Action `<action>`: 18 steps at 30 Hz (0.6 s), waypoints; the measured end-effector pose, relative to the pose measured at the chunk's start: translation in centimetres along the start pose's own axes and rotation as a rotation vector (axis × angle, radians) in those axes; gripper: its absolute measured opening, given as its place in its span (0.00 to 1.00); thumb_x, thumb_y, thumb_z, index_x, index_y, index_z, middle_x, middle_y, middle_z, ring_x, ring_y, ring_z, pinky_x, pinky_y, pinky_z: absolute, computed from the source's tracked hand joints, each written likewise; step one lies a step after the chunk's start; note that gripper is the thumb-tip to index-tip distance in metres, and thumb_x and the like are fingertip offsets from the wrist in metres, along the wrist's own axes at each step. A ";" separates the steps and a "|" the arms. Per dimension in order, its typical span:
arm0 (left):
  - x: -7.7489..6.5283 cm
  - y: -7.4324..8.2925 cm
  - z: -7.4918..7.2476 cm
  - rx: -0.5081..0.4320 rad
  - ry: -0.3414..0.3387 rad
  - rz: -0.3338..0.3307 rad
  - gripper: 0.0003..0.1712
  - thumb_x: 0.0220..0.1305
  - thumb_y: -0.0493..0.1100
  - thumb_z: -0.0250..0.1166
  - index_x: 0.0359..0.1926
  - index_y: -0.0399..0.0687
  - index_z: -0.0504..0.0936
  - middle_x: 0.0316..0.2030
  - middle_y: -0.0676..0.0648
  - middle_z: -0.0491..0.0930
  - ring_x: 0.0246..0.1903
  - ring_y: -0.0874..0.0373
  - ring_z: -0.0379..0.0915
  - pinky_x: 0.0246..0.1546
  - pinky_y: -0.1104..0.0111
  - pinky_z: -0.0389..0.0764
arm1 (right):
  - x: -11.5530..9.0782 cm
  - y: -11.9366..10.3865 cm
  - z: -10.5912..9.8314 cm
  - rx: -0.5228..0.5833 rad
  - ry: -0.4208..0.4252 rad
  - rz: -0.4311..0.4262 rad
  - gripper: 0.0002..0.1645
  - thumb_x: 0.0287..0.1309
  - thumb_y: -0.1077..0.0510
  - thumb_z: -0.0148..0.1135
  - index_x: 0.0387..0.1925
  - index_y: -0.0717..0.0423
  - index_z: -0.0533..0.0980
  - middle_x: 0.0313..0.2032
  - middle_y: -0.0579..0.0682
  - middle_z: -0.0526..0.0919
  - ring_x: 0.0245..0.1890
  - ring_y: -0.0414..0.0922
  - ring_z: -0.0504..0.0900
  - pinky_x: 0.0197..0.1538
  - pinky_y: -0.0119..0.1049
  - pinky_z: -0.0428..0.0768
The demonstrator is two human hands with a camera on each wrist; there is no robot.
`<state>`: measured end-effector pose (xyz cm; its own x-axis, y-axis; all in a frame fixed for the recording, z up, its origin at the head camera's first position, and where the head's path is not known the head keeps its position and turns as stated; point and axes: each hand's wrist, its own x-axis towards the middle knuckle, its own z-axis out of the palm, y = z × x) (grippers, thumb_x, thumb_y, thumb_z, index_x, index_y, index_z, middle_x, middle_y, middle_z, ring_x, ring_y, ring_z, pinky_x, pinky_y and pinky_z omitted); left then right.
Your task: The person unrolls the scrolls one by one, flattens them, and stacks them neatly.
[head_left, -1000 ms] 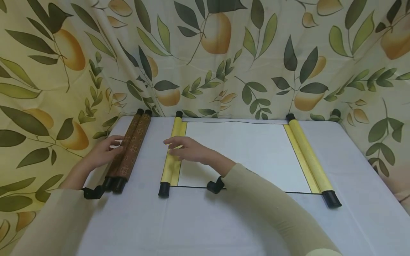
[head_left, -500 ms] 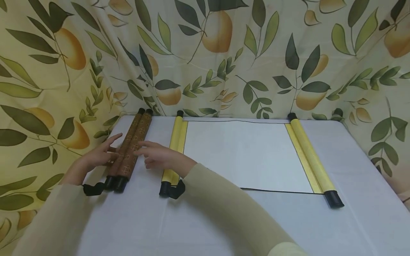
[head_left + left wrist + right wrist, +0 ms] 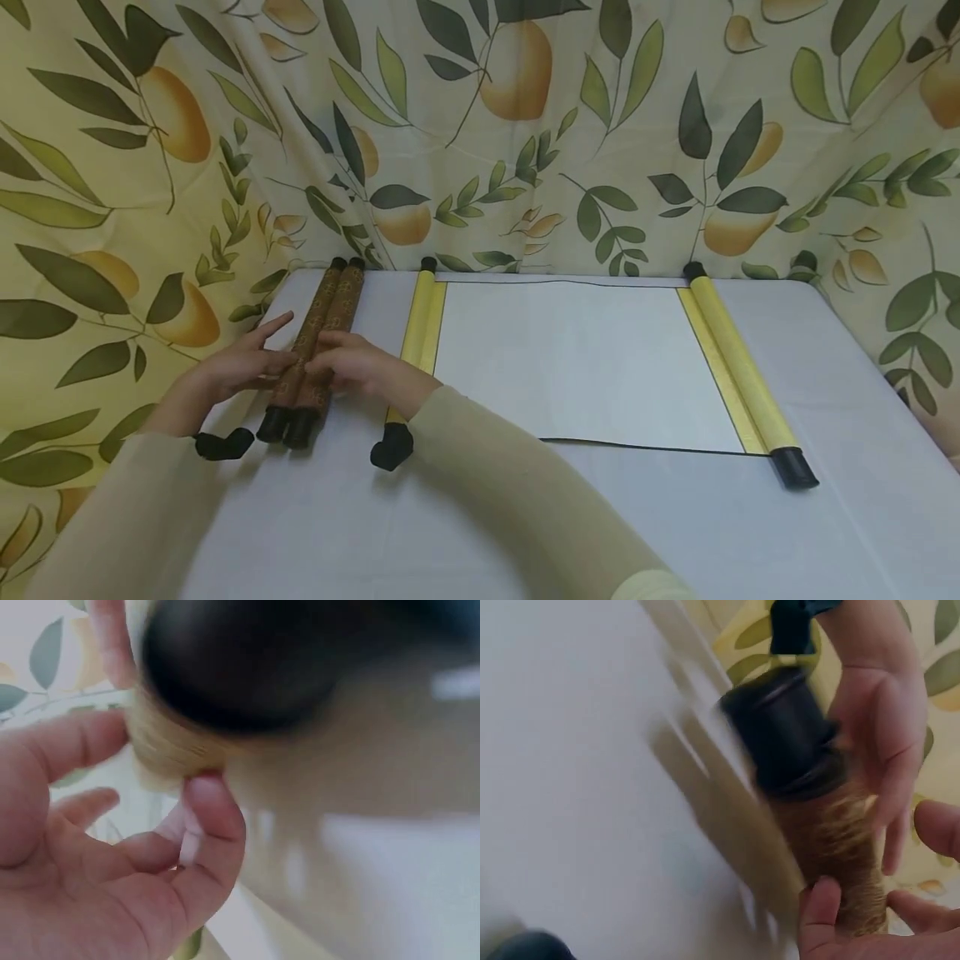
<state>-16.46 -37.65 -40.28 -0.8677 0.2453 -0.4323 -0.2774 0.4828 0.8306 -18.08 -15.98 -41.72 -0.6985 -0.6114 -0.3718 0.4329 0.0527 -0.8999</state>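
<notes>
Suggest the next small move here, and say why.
Probably raise the two brown rolls slightly: the left hand touches them from their left, the right hand from their right, and the spread yellow-edged scroll lies close by, so sliding rightward might bump it.

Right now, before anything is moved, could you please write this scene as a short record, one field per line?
Left hand: holds the brown rolls from their left side
Right hand: grips them from their right side
Brown rolls: two, side by side, patterned, black ends
White sheet: spread flat between two yellow rollers
Surface: table with white cover
Backdrop: cloth printed with leaves and fruit
</notes>
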 end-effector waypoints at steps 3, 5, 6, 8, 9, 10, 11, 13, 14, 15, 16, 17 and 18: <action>-0.9 0.9 0.2 -0.080 -0.029 0.003 0.49 0.75 0.45 0.55 0.80 0.57 0.30 0.46 0.43 0.74 0.49 0.53 0.73 0.62 0.47 0.68 | -0.6 -0.5 -0.1 -0.106 0.034 -0.051 0.42 0.59 0.62 0.68 0.73 0.48 0.64 0.74 0.53 0.60 0.62 0.51 0.72 0.61 0.52 0.75; -1.4 1.5 0.4 -0.131 -0.042 0.021 0.49 0.75 0.46 0.56 0.80 0.56 0.31 0.62 0.35 0.66 0.59 0.49 0.68 0.67 0.40 0.58 | -0.9 -0.9 -0.2 -0.162 0.051 -0.083 0.43 0.57 0.63 0.69 0.72 0.47 0.64 0.74 0.52 0.59 0.61 0.49 0.71 0.60 0.49 0.76; -1.6 1.8 0.5 -0.159 -0.052 0.032 0.49 0.75 0.46 0.56 0.80 0.56 0.31 0.66 0.33 0.59 0.62 0.48 0.65 0.69 0.38 0.53 | -1.1 -1.1 -0.3 -0.190 0.059 -0.094 0.44 0.56 0.63 0.70 0.73 0.46 0.64 0.74 0.51 0.59 0.61 0.47 0.70 0.59 0.47 0.76; -1.9 2.4 0.9 -0.173 -0.063 0.058 0.48 0.75 0.45 0.57 0.80 0.56 0.32 0.74 0.32 0.44 0.68 0.48 0.61 0.70 0.41 0.53 | -1.6 -1.5 -0.6 -0.224 0.055 -0.127 0.48 0.55 0.66 0.70 0.74 0.47 0.61 0.73 0.52 0.60 0.61 0.45 0.70 0.57 0.42 0.77; -2.0 2.6 1.0 -0.178 -0.063 0.068 0.48 0.75 0.45 0.57 0.80 0.55 0.34 0.72 0.33 0.50 0.64 0.52 0.66 0.69 0.44 0.58 | -1.8 -1.6 -0.8 -0.232 0.043 -0.140 0.49 0.54 0.67 0.69 0.75 0.48 0.59 0.72 0.52 0.61 0.60 0.45 0.70 0.57 0.41 0.77; -2.1 2.8 1.2 -0.178 -0.061 0.077 0.47 0.75 0.44 0.57 0.80 0.55 0.36 0.69 0.34 0.57 0.60 0.56 0.71 0.68 0.48 0.64 | -2.0 -1.7 -1.0 -0.242 0.029 -0.153 0.50 0.54 0.67 0.68 0.76 0.49 0.58 0.72 0.53 0.62 0.59 0.45 0.70 0.57 0.41 0.77; -2.2 3.0 1.5 -0.180 -0.060 0.084 0.46 0.75 0.44 0.57 0.80 0.55 0.38 0.67 0.36 0.62 0.58 0.57 0.73 0.65 0.53 0.69 | -2.3 -1.8 -1.3 -0.257 0.018 -0.164 0.51 0.54 0.66 0.68 0.76 0.49 0.57 0.72 0.53 0.61 0.60 0.45 0.69 0.57 0.41 0.76; -2.4 3.3 2.2 -0.171 -0.044 0.097 0.44 0.74 0.43 0.58 0.80 0.54 0.42 0.61 0.41 0.68 0.53 0.61 0.77 0.57 0.62 0.76 | -2.7 -1.9 -1.8 -0.290 -0.002 -0.183 0.51 0.54 0.66 0.68 0.76 0.48 0.56 0.73 0.53 0.60 0.62 0.46 0.67 0.59 0.43 0.75; -2.4 3.5 2.6 -0.174 -0.040 0.105 0.43 0.73 0.43 0.59 0.80 0.54 0.44 0.60 0.41 0.69 0.52 0.60 0.77 0.54 0.63 0.77 | -3.0 -1.9 -2.1 -0.319 -0.006 -0.185 0.51 0.53 0.64 0.68 0.76 0.46 0.57 0.74 0.52 0.59 0.64 0.46 0.65 0.61 0.44 0.73; -2.5 3.7 3.0 -0.179 -0.035 0.114 0.43 0.73 0.42 0.60 0.79 0.54 0.46 0.60 0.40 0.68 0.52 0.60 0.76 0.53 0.63 0.78 | -3.3 -1.9 -2.4 -0.344 -0.009 -0.190 0.52 0.52 0.64 0.69 0.76 0.45 0.57 0.74 0.50 0.57 0.66 0.46 0.63 0.63 0.45 0.72; -2.5 3.9 3.5 -0.175 -0.029 0.122 0.43 0.72 0.42 0.61 0.79 0.54 0.48 0.61 0.39 0.66 0.52 0.59 0.76 0.52 0.64 0.79 | -3.6 -1.9 -2.7 -0.365 -0.012 -0.193 0.52 0.52 0.63 0.70 0.76 0.43 0.57 0.74 0.50 0.57 0.67 0.46 0.62 0.64 0.47 0.70; -2.5 4.1 3.9 -0.166 -0.019 0.133 0.43 0.71 0.42 0.62 0.79 0.54 0.49 0.62 0.37 0.64 0.53 0.58 0.74 0.51 0.64 0.79 | -3.9 -1.9 -3.0 -0.387 -0.016 -0.201 0.52 0.51 0.62 0.71 0.75 0.41 0.58 0.75 0.48 0.57 0.68 0.46 0.60 0.65 0.48 0.69; -2.6 4.3 4.3 -0.161 -0.009 0.148 0.43 0.70 0.41 0.63 0.78 0.54 0.51 0.62 0.35 0.62 0.53 0.57 0.74 0.50 0.63 0.80 | -4.2 -1.9 -3.3 -0.403 -0.023 -0.214 0.53 0.50 0.61 0.72 0.75 0.40 0.58 0.74 0.48 0.57 0.69 0.46 0.60 0.66 0.49 0.68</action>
<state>-13.64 -32.56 -37.06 -0.9002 0.3119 -0.3037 -0.2098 0.3004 0.9304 -17.83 -10.86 -39.22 -0.7336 -0.6589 -0.1665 0.0207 0.2232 -0.9746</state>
